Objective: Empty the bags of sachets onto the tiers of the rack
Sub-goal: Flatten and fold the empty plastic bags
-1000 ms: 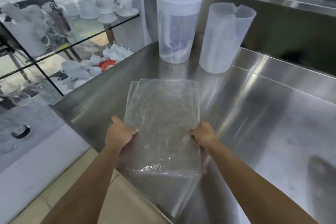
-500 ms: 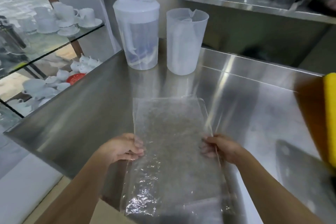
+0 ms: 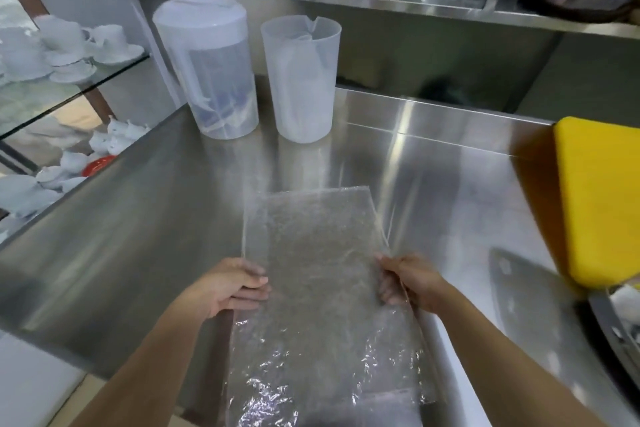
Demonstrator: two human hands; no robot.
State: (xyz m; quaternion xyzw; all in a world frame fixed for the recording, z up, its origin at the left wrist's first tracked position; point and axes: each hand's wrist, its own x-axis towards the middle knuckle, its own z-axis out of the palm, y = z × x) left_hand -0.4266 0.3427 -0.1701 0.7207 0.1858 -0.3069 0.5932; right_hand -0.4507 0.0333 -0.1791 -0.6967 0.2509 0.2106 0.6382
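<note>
I see empty clear crinkled plastic bag [image 3: 311, 274] flat on steel counter [image 3: 138, 218], near edge overhanging. Left hand [image 3: 228, 288], right hand [image 3: 408, 284] pinch its side edges. Advice: keep tension even, smooth flat.

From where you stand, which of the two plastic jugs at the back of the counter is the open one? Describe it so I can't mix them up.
Start at the steel counter and follow it to the back, under the shelf. Two translucent jugs stand there side by side, beyond the clear bag. The open jug is the right-hand one: no lid and a notched spout at its rim, while its neighbour, the lidded jug, wears a white cap.
</note>
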